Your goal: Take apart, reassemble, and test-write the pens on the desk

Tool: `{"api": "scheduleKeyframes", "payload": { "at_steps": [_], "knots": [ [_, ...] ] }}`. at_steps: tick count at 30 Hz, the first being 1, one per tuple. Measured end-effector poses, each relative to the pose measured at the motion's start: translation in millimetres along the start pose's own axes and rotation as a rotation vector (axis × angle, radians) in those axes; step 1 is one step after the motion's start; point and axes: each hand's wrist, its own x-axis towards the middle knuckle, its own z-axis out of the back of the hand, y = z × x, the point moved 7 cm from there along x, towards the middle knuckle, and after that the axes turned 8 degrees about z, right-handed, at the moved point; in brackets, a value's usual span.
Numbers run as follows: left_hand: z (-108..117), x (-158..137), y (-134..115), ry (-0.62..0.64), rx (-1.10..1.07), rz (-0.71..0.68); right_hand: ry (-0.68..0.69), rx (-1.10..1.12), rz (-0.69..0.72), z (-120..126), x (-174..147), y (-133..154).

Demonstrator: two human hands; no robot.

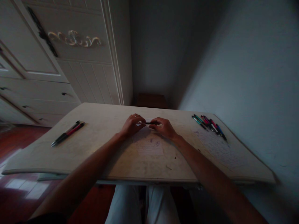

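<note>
The left hand (133, 126) is pinching the left end of a slim, dark, pen-like rod (149, 123) between thumb and fingers, and the right hand (164, 127) is pinching its right end likewise. The rod is sitting over the far part of a lined white paper sheet (150, 148), on the pale, stained table (100, 124). Its long axis is running left to right, roughly parallel to the table's near edge; fingers are covering both ends, so I cannot tell which way its tip is pointing. Several multicoloured pens (211, 124) are lying at the far right.
</note>
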Motion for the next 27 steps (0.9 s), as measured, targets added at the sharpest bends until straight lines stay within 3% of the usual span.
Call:
{"api": "scheduleKeyframes", "payload": {
  "at_steps": [10, 14, 19, 27],
  "knots": [
    [1.5, 2.2, -4.8, 0.037, 0.027, -0.049, -0.041, -0.149, -0.017, 4.3, 1.5, 4.5],
    [8.8, 4.2, 5.2, 0.021, 0.017, 0.048, -0.109, -0.175, -0.014, 13.8, 1.3, 4.7],
    [0.1, 4.3, 15.6, 0.133, -0.087, 0.144, -0.138, -0.223, 0.005, 20.2, 1.3, 3.4],
    [12.4, 5.4, 9.8, -0.044, -0.288, 0.099, -0.162, -0.224, 0.007, 24.6, 1.9, 2.2]
  ]
}}
